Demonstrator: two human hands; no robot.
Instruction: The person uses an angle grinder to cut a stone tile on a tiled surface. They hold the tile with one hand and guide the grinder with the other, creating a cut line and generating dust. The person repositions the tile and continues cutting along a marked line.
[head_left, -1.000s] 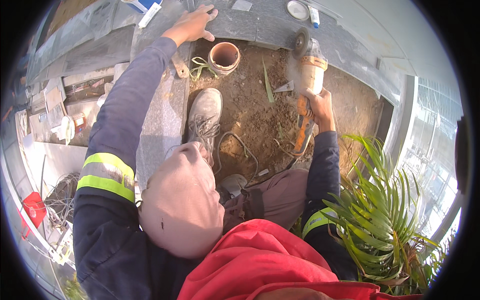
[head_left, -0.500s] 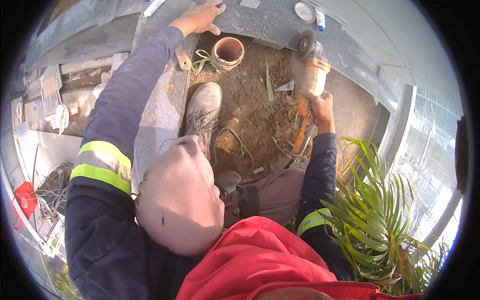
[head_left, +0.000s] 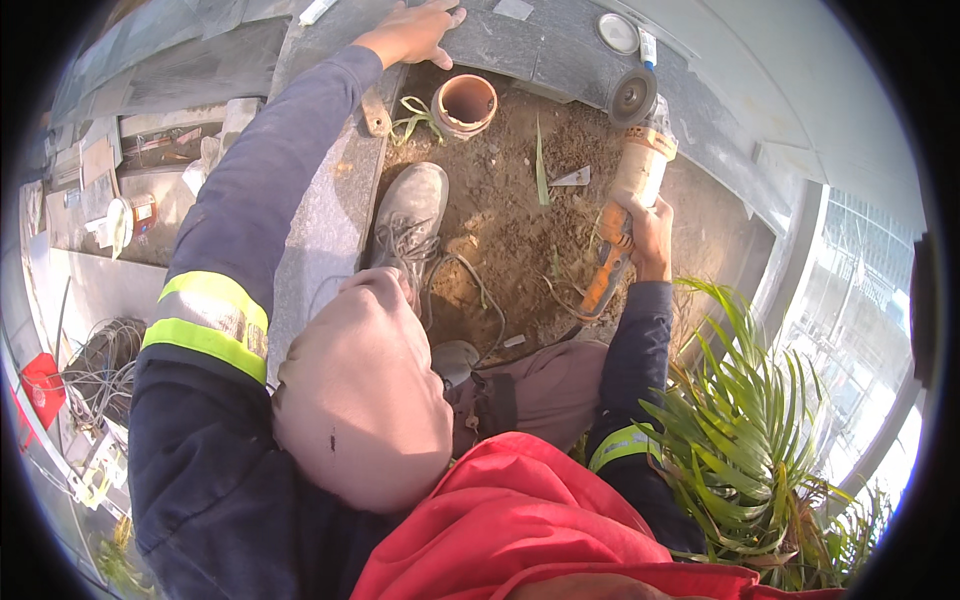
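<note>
My right hand (head_left: 648, 235) is wrapped round the body of an orange angle grinder (head_left: 640, 170), whose grey disc (head_left: 633, 96) is at the far end, beside the grey stone ledge (head_left: 570, 65). The grinder's cord trails from its rear end over the soil toward my legs. At the far left, my left hand (head_left: 415, 32) rests on the stone slabs with its fingers spread and nothing in it. Just below that hand, an orange-brown pipe (head_left: 467, 103) stands upright in the soil.
A round white lid (head_left: 618, 34) and a small tube (head_left: 648, 50) lie on the ledge behind the disc. Green leafy plants (head_left: 745, 430) rise by my right arm. On the left are a tin (head_left: 130, 218) and tangled wires (head_left: 108, 375). My boot (head_left: 410, 210) stands on soil.
The grinder's head has shifted slightly right, and its disc now turns more of its flat face to view. My left hand stays spread on the slabs.
</note>
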